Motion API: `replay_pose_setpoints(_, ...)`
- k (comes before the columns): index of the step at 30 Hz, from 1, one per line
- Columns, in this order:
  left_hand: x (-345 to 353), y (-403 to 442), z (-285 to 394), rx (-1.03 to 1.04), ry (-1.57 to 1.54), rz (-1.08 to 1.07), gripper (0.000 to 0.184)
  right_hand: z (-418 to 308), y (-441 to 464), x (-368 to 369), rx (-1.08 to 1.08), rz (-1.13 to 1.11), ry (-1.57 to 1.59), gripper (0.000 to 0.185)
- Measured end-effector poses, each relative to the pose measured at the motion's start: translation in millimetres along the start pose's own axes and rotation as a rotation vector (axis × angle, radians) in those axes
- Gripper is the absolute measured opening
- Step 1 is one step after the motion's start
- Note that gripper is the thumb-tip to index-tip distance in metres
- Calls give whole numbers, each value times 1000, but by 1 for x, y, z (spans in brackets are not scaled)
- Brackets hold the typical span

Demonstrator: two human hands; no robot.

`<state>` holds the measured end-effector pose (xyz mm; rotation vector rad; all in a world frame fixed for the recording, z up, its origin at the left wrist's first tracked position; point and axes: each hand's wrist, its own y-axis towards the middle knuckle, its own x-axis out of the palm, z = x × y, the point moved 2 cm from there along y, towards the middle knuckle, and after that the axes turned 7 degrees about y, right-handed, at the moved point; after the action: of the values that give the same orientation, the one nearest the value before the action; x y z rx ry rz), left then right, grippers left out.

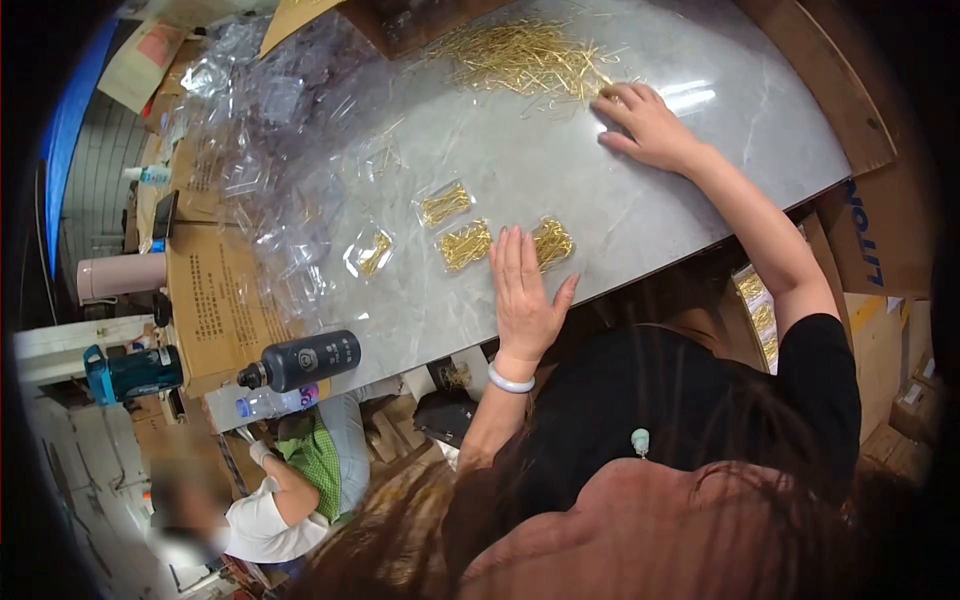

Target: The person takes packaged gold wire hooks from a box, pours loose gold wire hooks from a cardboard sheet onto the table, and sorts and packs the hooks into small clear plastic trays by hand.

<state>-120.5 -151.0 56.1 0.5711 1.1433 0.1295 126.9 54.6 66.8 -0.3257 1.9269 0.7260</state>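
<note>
My left hand (525,300) lies with fingers stretched out and thumb apart. Its fingertips are between two clear plastic packs of gold-coloured wire hooks, the left pack (464,246) and the right pack (553,242); the fingers partly cover their edges. Another filled pack (444,205) lies just beyond, and a clear tray (372,250) with a few gold pieces is farther left. My right hand (650,125) reaches to the near right edge of a loose heap of gold wire hooks (525,58). Its fingers are slightly bent, the thumb stands apart, and nothing clearly shows in its grasp.
Many clear plastic packages (270,110) cover the left of the grey marbled table (640,215). A cardboard box (385,25) stands at the far edge. A dark bottle (305,360) lies at the near left corner. Another person (280,515) sits at lower left.
</note>
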Motion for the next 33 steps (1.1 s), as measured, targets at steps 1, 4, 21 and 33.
replay_pose_setpoints(1,0,1,0,-5,41,-25,74,-4,-5,-2,-45,-46,48,44)
replay_pose_setpoints(4,2,0,2,-27,131,-83,66,-9,-24,2,28,2,-25,46)
replay_pose_setpoints(21,-8,23,17,-43,124,-118,59,-55,-41,-17,-108,-96,137,38)
replay_pose_setpoints(33,40,36,62,140,-15,-251,64,-16,-21,-3,-45,31,-6,41)
